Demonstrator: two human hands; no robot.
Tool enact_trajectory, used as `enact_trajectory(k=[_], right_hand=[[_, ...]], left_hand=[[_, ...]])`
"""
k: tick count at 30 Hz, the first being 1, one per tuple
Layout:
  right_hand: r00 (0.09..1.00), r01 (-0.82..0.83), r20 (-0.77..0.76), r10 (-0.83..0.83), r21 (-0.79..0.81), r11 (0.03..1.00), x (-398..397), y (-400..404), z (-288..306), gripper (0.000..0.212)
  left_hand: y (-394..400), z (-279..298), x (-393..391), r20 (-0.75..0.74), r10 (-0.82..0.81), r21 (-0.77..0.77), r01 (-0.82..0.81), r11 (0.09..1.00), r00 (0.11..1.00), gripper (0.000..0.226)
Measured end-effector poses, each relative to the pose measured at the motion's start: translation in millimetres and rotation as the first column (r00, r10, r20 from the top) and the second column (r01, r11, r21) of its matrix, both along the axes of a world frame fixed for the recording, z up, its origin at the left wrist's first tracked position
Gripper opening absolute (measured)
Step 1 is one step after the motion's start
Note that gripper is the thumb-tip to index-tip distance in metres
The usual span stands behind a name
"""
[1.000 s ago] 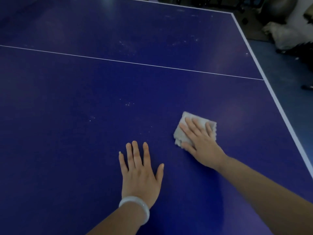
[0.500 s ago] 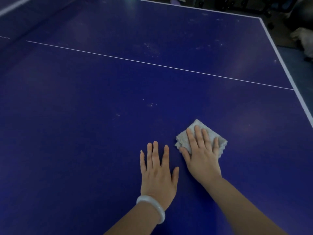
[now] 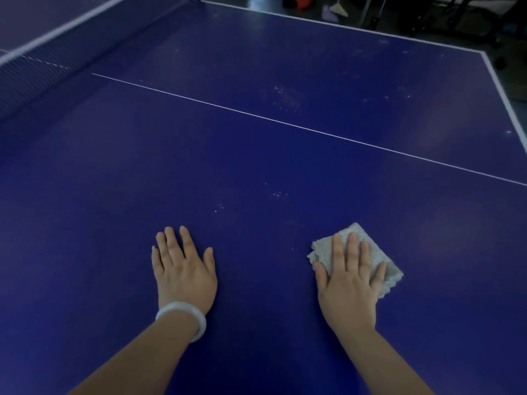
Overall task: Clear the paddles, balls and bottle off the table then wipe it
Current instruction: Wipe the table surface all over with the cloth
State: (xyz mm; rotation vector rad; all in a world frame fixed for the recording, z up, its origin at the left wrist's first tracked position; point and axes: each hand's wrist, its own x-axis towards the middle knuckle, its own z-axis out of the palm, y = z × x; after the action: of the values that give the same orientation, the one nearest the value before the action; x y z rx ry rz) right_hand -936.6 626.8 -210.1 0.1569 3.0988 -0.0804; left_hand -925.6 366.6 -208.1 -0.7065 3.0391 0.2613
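Note:
A blue table tennis table (image 3: pixel 256 143) fills the view, with a thin white centre line running across it. My right hand (image 3: pixel 349 283) lies flat on a small folded grey cloth (image 3: pixel 385 263) and presses it onto the table surface. My left hand (image 3: pixel 184 269), with a white bangle on its wrist, rests palm down on the bare table to the left, fingers spread, holding nothing. No paddles, balls or bottle show on the table.
The net (image 3: pixel 42 61) stands at the far left. White dusty specks (image 3: pixel 285 95) mark the far half, and a few (image 3: pixel 276 194) lie just beyond my hands. Beyond the table's far edge, dark floor holds orange and purple clutter (image 3: pixel 330 10) and black furniture legs (image 3: pixel 427 18).
My view has swung left, bringing the net into sight. My right hand with the cloth has slid away from my left hand, to the right and toward me.

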Motion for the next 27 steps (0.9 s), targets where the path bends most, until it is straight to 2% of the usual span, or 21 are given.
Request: enact_trajectory(k=[3,5,6,8,10,11,12,14,16,17,18,19,21,23,25,27], right_hand=[[0.968,-0.250,-0.010,0.250,-0.014,0.968,-14.7,-7.9,-2.4,0.067],[0.947,-0.322,0.026,0.321,0.005,0.947,-42.6,6.8,-2.4,0.066],[0.964,-0.264,0.043,0.264,0.009,0.964,-61.5,17.2,-3.1,0.065],[0.998,-0.017,0.061,0.018,-0.017,1.000,-102.8,32.9,-3.2,0.067],[0.979,0.192,0.081,-0.186,-0.072,0.979,-138.5,28.5,0.0,0.068],[0.974,0.219,0.087,-0.211,-0.086,0.972,-150.9,17.1,1.9,0.068],[0.981,0.180,0.091,-0.171,-0.095,0.979,-158.3,1.8,3.1,0.067],[0.992,-0.092,0.081,0.102,-0.109,0.990,-158.5,-31.5,3.3,0.066],[0.901,-0.424,0.066,0.430,-0.082,0.902,-146.6,-48.1,0.5,0.066],[0.859,-0.503,0.066,0.507,-0.072,0.861,-145.4,-45.3,-1.0,0.066],[0.862,-0.499,0.062,0.504,-0.081,0.863,-151.8,-36.5,-0.6,0.066],[0.904,-0.417,0.059,0.423,-0.090,0.904,-161.9,-23.5,-0.1,0.067],[0.986,-0.155,0.056,0.160,-0.074,0.985,-190.6,0.1,0.0,0.068],[0.995,0.045,0.088,-0.039,-0.061,0.997,-224.4,5.2,2.9,0.068],[0.985,0.122,0.129,-0.111,-0.081,0.989,-255.5,-15.9,7.3,0.068],[0.983,0.060,0.181,-0.040,-0.106,0.993,-276.5,-50.0,11.1,0.067]], left_hand=[[-1.7,-3.1,-0.5,-0.007,0.002,-0.022,-0.003,1.000,1.000,0.075],[-3.1,-3.6,-1.3,-0.011,0.006,-0.027,-0.006,1.000,1.000,0.075],[-2.8,-3.8,-1.6,-0.014,0.007,-0.026,-0.007,1.000,1.000,0.074],[-2.4,-3.7,-1.8,-0.009,0.011,-0.019,-0.011,1.000,1.000,0.074],[-2.6,-4.2,-1.7,0.001,0.013,-0.021,-0.013,1.000,1.000,0.074],[-2.8,-4.3,-1.7,0.003,0.014,-0.022,-0.013,1.000,1.000,0.074],[-3.0,-4.3,-1.7,0.006,0.014,-0.021,-0.014,1.000,1.000,0.075],[-2.6,-4.2,-2.6,0.011,0.018,-0.021,-0.018,1.000,1.000,0.075],[-2.8,-4.5,-3.5,0.012,0.020,-0.012,-0.020,1.000,1.000,0.075],[-3.0,-4.9,-3.3,0.010,0.021,-0.011,-0.021,1.000,1.000,0.074],[-3.2,-5.1,-3.9,0.004,0.022,-0.012,-0.022,1.000,1.000,0.073],[-2.5,-4.6,-3.2,0.000,0.023,-0.015,-0.023,1.000,1.000,0.073],[-2.4,-3.6,-2.5,-0.001,0.024,-0.009,-0.024,1.000,1.000,0.076],[-2.6,-4.0,-2.1,0.003,0.022,-0.006,-0.022,1.000,1.000,0.075],[-3.3,-4.1,-2.0,0.015,0.022,-0.012,-0.021,1.000,1.000,0.075],[-2.9,-3.7,-2.6,0.013,0.024,-0.014,-0.024,1.000,1.000,0.075]])
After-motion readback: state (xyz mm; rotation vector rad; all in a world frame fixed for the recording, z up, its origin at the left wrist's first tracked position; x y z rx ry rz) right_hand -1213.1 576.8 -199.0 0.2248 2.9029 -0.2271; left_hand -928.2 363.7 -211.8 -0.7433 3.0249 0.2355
